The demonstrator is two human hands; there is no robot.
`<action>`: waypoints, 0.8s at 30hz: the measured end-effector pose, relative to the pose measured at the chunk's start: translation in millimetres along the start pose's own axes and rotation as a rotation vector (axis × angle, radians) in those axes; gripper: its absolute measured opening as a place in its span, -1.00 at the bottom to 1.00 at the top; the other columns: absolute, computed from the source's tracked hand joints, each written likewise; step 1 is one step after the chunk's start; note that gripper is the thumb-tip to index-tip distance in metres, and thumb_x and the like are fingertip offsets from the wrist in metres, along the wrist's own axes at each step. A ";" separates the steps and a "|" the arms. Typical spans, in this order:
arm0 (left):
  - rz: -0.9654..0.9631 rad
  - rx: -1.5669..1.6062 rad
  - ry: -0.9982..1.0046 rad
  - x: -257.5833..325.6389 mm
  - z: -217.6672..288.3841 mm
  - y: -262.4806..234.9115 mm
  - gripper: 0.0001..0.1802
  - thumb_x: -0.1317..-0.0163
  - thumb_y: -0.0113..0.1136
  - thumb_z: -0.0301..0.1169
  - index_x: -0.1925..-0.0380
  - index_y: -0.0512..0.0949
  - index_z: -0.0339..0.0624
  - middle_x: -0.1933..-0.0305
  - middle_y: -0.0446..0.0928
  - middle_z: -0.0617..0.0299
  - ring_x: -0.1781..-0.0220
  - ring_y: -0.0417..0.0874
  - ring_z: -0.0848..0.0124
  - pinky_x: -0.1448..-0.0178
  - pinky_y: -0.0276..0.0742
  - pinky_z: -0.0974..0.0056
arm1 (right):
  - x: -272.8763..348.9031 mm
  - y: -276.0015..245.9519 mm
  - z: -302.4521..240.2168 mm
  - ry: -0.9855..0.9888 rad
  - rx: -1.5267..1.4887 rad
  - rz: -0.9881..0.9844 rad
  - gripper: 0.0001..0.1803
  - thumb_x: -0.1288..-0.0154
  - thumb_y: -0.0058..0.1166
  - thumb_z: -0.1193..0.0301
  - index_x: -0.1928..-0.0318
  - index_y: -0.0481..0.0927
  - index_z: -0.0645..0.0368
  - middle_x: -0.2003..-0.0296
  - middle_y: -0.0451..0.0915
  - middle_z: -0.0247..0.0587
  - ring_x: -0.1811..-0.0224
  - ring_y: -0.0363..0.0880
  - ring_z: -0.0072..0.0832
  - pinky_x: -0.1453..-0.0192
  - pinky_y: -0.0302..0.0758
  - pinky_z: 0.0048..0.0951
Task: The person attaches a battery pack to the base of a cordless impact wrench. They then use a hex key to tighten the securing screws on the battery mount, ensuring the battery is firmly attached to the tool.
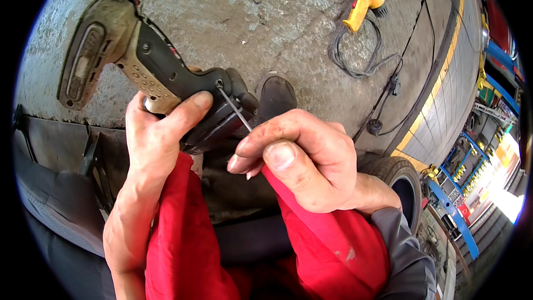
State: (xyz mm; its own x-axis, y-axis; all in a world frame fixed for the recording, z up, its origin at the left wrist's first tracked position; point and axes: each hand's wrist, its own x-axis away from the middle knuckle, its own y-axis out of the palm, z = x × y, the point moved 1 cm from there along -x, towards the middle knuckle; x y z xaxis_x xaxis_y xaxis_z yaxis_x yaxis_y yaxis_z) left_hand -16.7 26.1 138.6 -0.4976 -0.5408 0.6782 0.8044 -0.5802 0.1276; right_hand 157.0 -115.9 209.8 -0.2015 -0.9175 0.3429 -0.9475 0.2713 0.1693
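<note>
My left hand [161, 128] is closed round a dirty black and tan power tool [161, 58], thumb pressed on its near side. The tool's curved, worn handle [89, 53] points up and to the left, and screw holes dot its casing. My right hand [305, 158] pinches a screwdriver [237, 112] between thumb and fingers. Only its thin metal shaft shows clearly; the handle is hidden in my grip. The shaft's tip meets a hole near the tool's black right end. Both hands are above my red-trousered knees.
A yellow heat gun [363, 3] lies on the worn concrete floor, its black cable [361, 69] coiled beside it. Just beyond the tool is a dark shoe [276, 95]. A tyre [402, 183] sits by my right forearm; blue shelving [461, 175] stands farther right.
</note>
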 end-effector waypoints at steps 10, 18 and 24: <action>0.048 0.122 0.027 -0.9 -4.3 0.8 -0.71 -0.35 0.48 -0.50 -0.04 0.73 -0.33 0.06 0.79 0.21 0.09 0.79 0.44 -0.12 0.71 0.28 | 4.7 17.1 15.4 -0.082 0.025 0.044 -0.79 -0.67 0.18 0.30 -0.10 0.62 0.14 0.27 0.75 -0.16 0.30 0.80 -0.16 0.26 0.65 -0.24; 0.063 0.100 0.001 0.0 -5.1 1.6 -0.60 -0.36 0.48 -0.45 -0.15 0.67 -0.35 -0.02 0.77 0.17 0.02 0.79 0.41 -0.18 0.71 0.26 | 4.4 23.2 18.6 -0.151 0.089 0.032 -0.80 -0.67 0.16 0.29 0.01 0.54 0.16 0.35 0.65 -0.08 0.29 0.73 -0.06 0.25 0.61 -0.10; 0.036 0.087 0.009 -0.9 -6.8 1.1 -0.57 -0.34 0.51 -0.44 -0.16 0.67 -0.35 -0.01 0.78 0.17 0.01 0.79 0.40 -0.20 0.71 0.26 | -1.2 23.9 24.8 -0.291 0.272 0.045 -0.75 -0.62 0.22 0.27 0.18 0.49 0.13 0.48 0.52 -0.14 0.41 0.64 -0.12 0.36 0.55 -0.10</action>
State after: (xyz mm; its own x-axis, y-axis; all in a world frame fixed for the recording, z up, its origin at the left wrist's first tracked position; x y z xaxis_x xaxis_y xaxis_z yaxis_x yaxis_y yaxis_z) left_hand -17.5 21.8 133.2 -0.4707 -0.5657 0.6770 0.8465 -0.5058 0.1659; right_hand 128.4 -115.6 190.6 -0.2694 -0.9610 0.0620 -0.9594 0.2623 -0.1037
